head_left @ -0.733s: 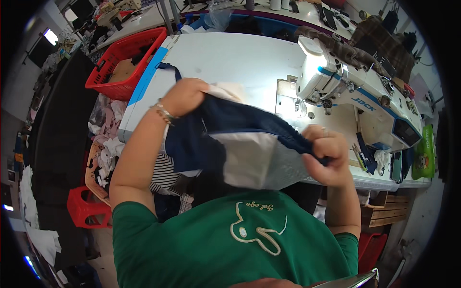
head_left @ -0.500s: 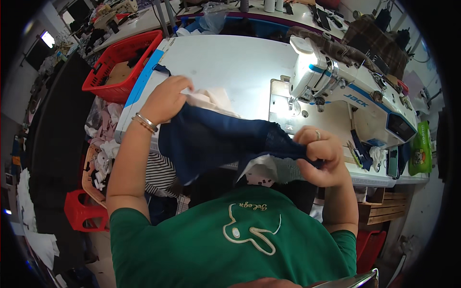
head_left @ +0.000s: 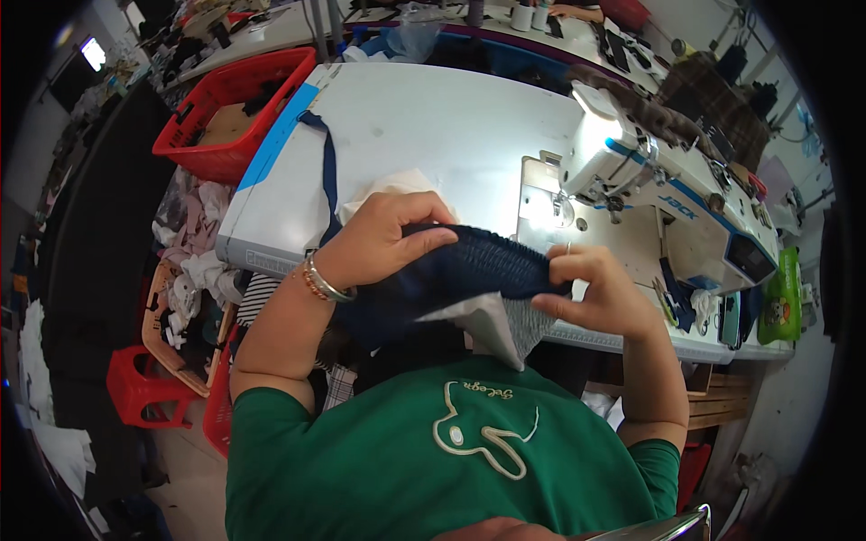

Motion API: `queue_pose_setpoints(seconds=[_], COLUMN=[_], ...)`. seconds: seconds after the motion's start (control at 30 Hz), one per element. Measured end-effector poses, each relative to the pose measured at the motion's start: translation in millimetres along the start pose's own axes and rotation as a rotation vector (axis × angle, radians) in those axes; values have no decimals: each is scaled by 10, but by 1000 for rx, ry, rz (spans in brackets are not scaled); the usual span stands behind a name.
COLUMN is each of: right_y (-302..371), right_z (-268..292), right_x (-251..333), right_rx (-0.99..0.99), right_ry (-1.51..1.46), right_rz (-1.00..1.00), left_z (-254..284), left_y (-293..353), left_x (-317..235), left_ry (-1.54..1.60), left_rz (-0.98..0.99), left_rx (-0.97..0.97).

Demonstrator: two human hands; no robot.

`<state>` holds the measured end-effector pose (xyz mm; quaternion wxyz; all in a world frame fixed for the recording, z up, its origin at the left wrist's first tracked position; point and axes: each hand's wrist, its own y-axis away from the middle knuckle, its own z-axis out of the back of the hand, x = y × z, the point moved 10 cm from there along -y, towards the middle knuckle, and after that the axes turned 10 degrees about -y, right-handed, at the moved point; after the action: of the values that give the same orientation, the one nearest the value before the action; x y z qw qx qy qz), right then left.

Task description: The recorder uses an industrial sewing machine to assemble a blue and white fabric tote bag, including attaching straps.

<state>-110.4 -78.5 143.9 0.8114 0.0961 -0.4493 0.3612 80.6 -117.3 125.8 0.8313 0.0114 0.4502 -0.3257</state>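
Note:
Between my hands stretches a dark navy garment [head_left: 424, 288] with a gathered, elasticated edge [head_left: 496, 250]. My left hand [head_left: 397, 234] pinches that edge between thumb and fingers. The other end of it is gripped by my right hand [head_left: 591, 287]. From the garment's underside hangs a white and grey piece of fabric [head_left: 492, 326]. A navy strap [head_left: 328, 167] trails across the table from beside my left wrist toward the blue-edged corner. Pale cream fabric [head_left: 397, 185] lies just behind my left hand.
A white sewing machine [head_left: 631, 162] with its lamp lit stands at the right of the white table [head_left: 433, 104]. Scissors [head_left: 667, 307] and a green packet [head_left: 783, 298] lie beyond it. On the left are a red basket [head_left: 230, 158], a scrap-filled crate [head_left: 158, 329] and a red stool [head_left: 140, 388].
My left hand has moved right and nearer my body, now pinching the gathered edge closer to my right hand. The navy strap and more of the cream fabric have come into sight.

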Motion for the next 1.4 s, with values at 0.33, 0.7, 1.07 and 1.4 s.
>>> queue_pose_setpoints(seconds=[0.33,0.7,1.07,1.4], right_y=[-1707,-569,-7,385], right_z=[575,-930,-854,-43], right_x=[674,-684,-817,-1210], right_rx=[-645,-249,-254,-313], right_ry=[905,478,459,492], right_rz=[536,32,70,-26], left_z=[560,425,-717,-1715], left_y=[104,349,-455,-1487], left_x=[1346,2218,428,938], left_ry=[224,121,-731,-841], left_rz=[488,590,-294,-168], left_rx=[-339,-370,80,334])
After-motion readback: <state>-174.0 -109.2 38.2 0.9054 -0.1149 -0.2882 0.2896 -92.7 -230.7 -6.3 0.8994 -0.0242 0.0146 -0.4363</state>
